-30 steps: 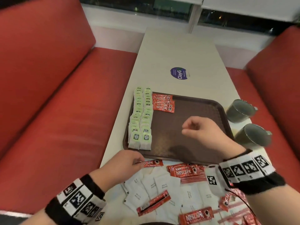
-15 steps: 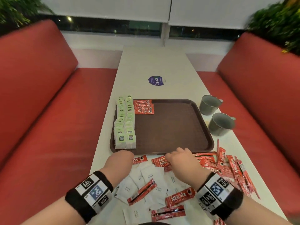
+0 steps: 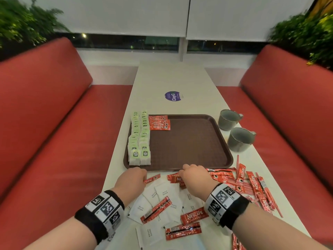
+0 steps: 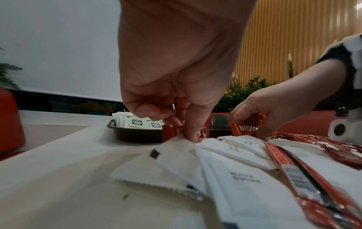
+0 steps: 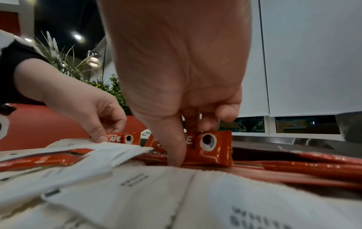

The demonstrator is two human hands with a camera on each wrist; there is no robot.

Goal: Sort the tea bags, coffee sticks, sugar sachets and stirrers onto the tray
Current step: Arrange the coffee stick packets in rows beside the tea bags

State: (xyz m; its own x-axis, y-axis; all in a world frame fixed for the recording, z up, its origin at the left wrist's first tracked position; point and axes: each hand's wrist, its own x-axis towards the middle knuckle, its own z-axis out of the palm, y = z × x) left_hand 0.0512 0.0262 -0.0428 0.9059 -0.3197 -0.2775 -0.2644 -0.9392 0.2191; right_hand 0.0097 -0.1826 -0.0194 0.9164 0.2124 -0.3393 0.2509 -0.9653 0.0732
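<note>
The left hand (image 3: 132, 179) pinches a red Nescafé coffee stick (image 3: 152, 178) at the brown tray's (image 3: 189, 150) near edge. Just beside it, the right hand (image 3: 195, 177) pinches a second Nescafé stick (image 5: 207, 146) over white sugar sachets (image 3: 162, 193).

One brown rectangular plastic tray (image 3: 223, 152) holds two rows of green-labelled paper tea bags (image 3: 139, 139), too overlapped to count, and about four red foil coffee sticks (image 3: 160, 122). Beside it stand two grey ceramic mugs (image 3: 228, 120). The loose white paper sugar sachets (image 3: 164, 193) and remaining coffee sticks overlap too much to count.
</note>
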